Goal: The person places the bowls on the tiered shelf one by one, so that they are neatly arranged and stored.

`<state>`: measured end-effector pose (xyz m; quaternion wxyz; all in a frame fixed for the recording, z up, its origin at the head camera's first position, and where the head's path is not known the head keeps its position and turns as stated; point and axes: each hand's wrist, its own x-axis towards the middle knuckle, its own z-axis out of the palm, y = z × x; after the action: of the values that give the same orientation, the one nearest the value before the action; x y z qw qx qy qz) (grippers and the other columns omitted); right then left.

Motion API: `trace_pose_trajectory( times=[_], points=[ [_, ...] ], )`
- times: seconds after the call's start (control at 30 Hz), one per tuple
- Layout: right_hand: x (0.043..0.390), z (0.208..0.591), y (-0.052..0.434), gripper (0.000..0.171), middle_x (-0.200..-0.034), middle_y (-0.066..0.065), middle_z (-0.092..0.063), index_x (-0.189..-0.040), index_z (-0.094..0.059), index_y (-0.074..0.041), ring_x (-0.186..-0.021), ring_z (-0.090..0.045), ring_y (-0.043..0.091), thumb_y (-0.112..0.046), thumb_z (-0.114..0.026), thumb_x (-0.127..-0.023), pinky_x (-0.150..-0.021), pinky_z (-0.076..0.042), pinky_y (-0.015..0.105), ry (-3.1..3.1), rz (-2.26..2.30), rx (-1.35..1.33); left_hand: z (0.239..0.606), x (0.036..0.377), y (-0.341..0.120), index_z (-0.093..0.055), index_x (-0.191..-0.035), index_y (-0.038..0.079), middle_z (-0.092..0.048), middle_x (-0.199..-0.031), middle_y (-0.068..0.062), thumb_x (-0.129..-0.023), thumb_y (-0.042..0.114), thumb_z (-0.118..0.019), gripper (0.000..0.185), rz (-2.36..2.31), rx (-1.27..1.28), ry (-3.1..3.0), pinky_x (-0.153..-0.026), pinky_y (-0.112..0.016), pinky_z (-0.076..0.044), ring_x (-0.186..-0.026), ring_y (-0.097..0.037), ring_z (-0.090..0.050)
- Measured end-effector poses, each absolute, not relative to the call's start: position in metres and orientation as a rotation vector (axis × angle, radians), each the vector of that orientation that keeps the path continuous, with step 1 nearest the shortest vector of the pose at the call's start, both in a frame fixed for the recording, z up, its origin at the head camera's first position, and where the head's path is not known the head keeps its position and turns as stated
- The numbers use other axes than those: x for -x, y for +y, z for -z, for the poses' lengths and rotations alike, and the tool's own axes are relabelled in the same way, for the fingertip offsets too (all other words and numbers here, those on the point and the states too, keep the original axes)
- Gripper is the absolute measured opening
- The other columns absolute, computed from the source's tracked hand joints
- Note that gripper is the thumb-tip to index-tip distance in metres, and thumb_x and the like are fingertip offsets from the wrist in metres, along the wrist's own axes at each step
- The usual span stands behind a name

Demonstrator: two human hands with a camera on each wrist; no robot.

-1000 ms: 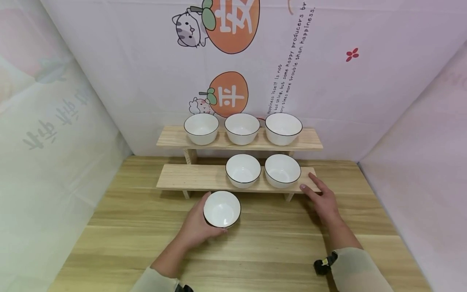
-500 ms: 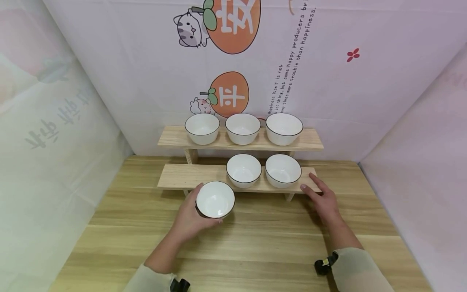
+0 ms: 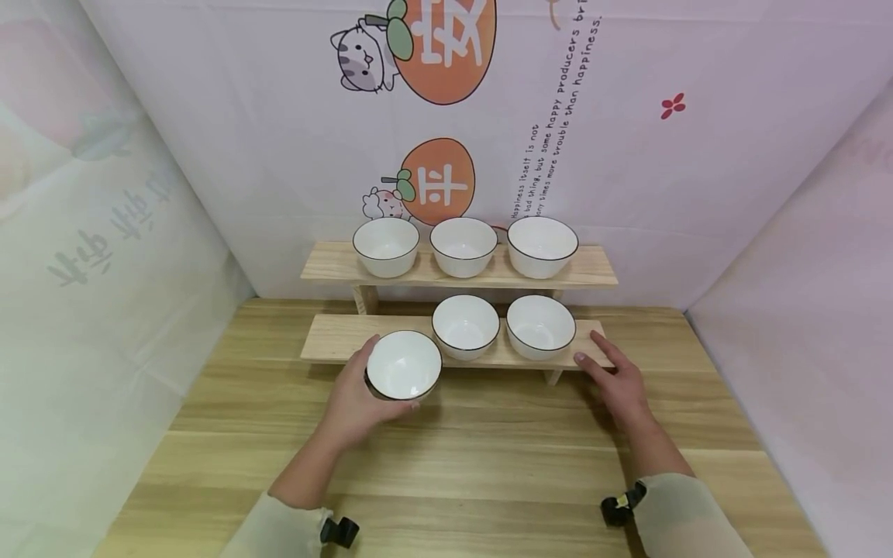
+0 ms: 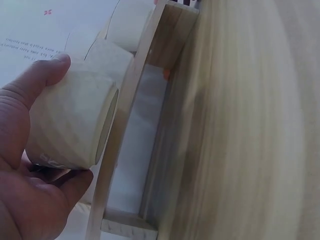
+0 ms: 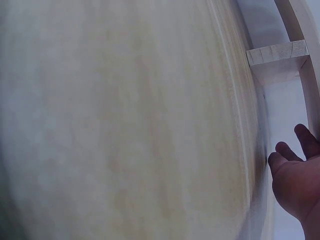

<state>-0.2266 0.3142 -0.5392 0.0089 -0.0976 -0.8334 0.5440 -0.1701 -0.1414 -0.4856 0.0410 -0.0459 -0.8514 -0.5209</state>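
My left hand (image 3: pixel 354 404) grips a white bowl (image 3: pixel 404 364) with a dark rim, thumb and fingers around its side. The bowl is held at the front left of the lower wooden shelf (image 3: pixel 342 333), overlapping its front edge in the head view. Seen from the left wrist, the bowl's outer wall (image 4: pixel 70 117) is close beside the shelf board. My right hand (image 3: pixel 621 391) rests at the right end of that shelf, fingers spread and holding no bowl. Two matching bowls, one in the middle (image 3: pixel 465 329) and one farther right (image 3: pixel 540 329), stand on the lower shelf.
On the upper shelf (image 3: pixel 328 263) stand three more white bowls, at left (image 3: pixel 386 248), middle (image 3: pixel 463 248) and right (image 3: pixel 542 248). The two-tier rack stands on a wood-grain table (image 3: pixel 488 465). A printed cloth (image 3: pixel 593 155) hangs behind, with pale walls on both sides.
My left hand has carried the bowl up and to the left in the head view, from in front of the rack to over the lower shelf's front edge. The right hand has stayed put.
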Motion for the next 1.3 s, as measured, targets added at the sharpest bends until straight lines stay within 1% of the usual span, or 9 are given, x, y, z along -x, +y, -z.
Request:
trace_pose_trajectory(
  times=[0.13,0.37,0.5,0.63,0.73,0.83,0.93,1.07,1.3],
  points=[
    [0.226,0.540,0.315,0.081,-0.171,0.002,-0.022,-0.162,-0.036,-0.034,-0.158,-0.012,0.034,-0.057,-0.072,-0.093,-0.125,-0.017,0.058,-2.601,-1.698,0.302,0.482,0.176,-0.147,-0.032,-0.163,0.015,-0.040,-0.160,-0.012,-0.059,0.040,-0.103,0.129,1.634,0.109,-2.600,-0.115,-0.059,-0.038,-0.142,-0.035,-0.045],
    [0.224,0.538,0.316,0.080,-0.171,0.001,-0.022,-0.162,-0.038,-0.034,-0.158,-0.012,0.033,-0.056,-0.073,-0.093,-0.125,-0.018,0.057,-2.584,-1.701,0.315,0.480,0.191,-0.153,-0.031,-0.163,0.016,-0.040,-0.159,-0.012,-0.060,0.038,-0.103,0.128,1.638,0.109,-2.568,-0.116,-0.059,-0.037,-0.142,-0.034,-0.043],
    [0.223,0.538,0.316,0.081,-0.172,0.002,-0.021,-0.162,-0.036,-0.034,-0.158,-0.011,0.034,-0.056,-0.072,-0.094,-0.124,-0.018,0.058,-2.591,-1.710,0.304,0.480,0.198,-0.155,-0.036,-0.161,0.018,-0.045,-0.155,-0.011,-0.060,0.038,-0.103,0.123,1.632,0.112,-2.543,-0.114,-0.059,-0.038,-0.140,-0.033,-0.046],
    [0.223,0.539,0.317,0.080,-0.172,0.001,-0.021,-0.162,-0.036,-0.034,-0.158,-0.012,0.034,-0.054,-0.073,-0.094,-0.125,-0.018,0.058,-2.587,-1.718,0.302,0.480,0.205,-0.156,-0.038,-0.160,0.020,-0.046,-0.154,-0.009,-0.060,0.037,-0.103,0.121,1.622,0.095,-2.531,-0.113,-0.059,-0.039,-0.139,-0.032,-0.047],
    [0.223,0.541,0.318,0.079,-0.171,0.002,-0.022,-0.162,-0.037,-0.034,-0.158,-0.012,0.034,-0.052,-0.073,-0.094,-0.125,-0.018,0.058,-2.580,-1.723,0.304,0.480,0.209,-0.157,-0.035,-0.162,0.019,-0.046,-0.155,-0.010,-0.061,0.039,-0.103,0.123,1.607,0.074,-2.529,-0.113,-0.059,-0.039,-0.140,-0.032,-0.047],
    [0.222,0.540,0.318,0.079,-0.171,0.002,-0.022,-0.162,-0.037,-0.033,-0.158,-0.013,0.034,-0.052,-0.073,-0.095,-0.124,-0.019,0.057,-2.579,-1.726,0.305,0.482,0.215,-0.159,-0.037,-0.161,0.018,-0.048,-0.153,-0.010,-0.061,0.040,-0.103,0.122,1.591,0.061,-2.521,-0.112,-0.059,-0.040,-0.138,-0.033,-0.048],
    [0.220,0.538,0.316,0.079,-0.171,0.001,-0.022,-0.162,-0.037,-0.034,-0.157,-0.014,0.033,-0.054,-0.073,-0.094,-0.124,-0.021,0.057,-2.582,-1.717,0.303,0.482,0.220,-0.161,-0.039,-0.159,0.018,-0.050,-0.151,-0.010,-0.061,0.040,-0.103,0.119,1.574,0.051,-2.520,-0.111,-0.059,-0.041,-0.137,-0.033,-0.050],
    [0.219,0.537,0.316,0.080,-0.171,0.001,-0.022,-0.162,-0.036,-0.034,-0.157,-0.015,0.034,-0.056,-0.072,-0.094,-0.123,-0.022,0.057,-2.592,-1.705,0.304,0.481,0.225,-0.161,-0.040,-0.158,0.020,-0.051,-0.150,-0.010,-0.061,0.040,-0.102,0.117,1.562,0.022,-2.537,-0.111,-0.059,-0.042,-0.136,-0.033,-0.050],
    [0.219,0.535,0.315,0.081,-0.171,0.002,-0.021,-0.162,-0.037,-0.034,-0.157,-0.015,0.033,-0.056,-0.073,-0.093,-0.124,-0.021,0.057,-2.589,-1.716,0.311,0.480,0.231,-0.161,-0.035,-0.162,0.017,-0.049,-0.153,-0.011,-0.064,0.040,-0.101,0.120,1.545,0.018,-2.551,-0.112,-0.059,-0.040,-0.139,-0.034,-0.048]
  ],
)
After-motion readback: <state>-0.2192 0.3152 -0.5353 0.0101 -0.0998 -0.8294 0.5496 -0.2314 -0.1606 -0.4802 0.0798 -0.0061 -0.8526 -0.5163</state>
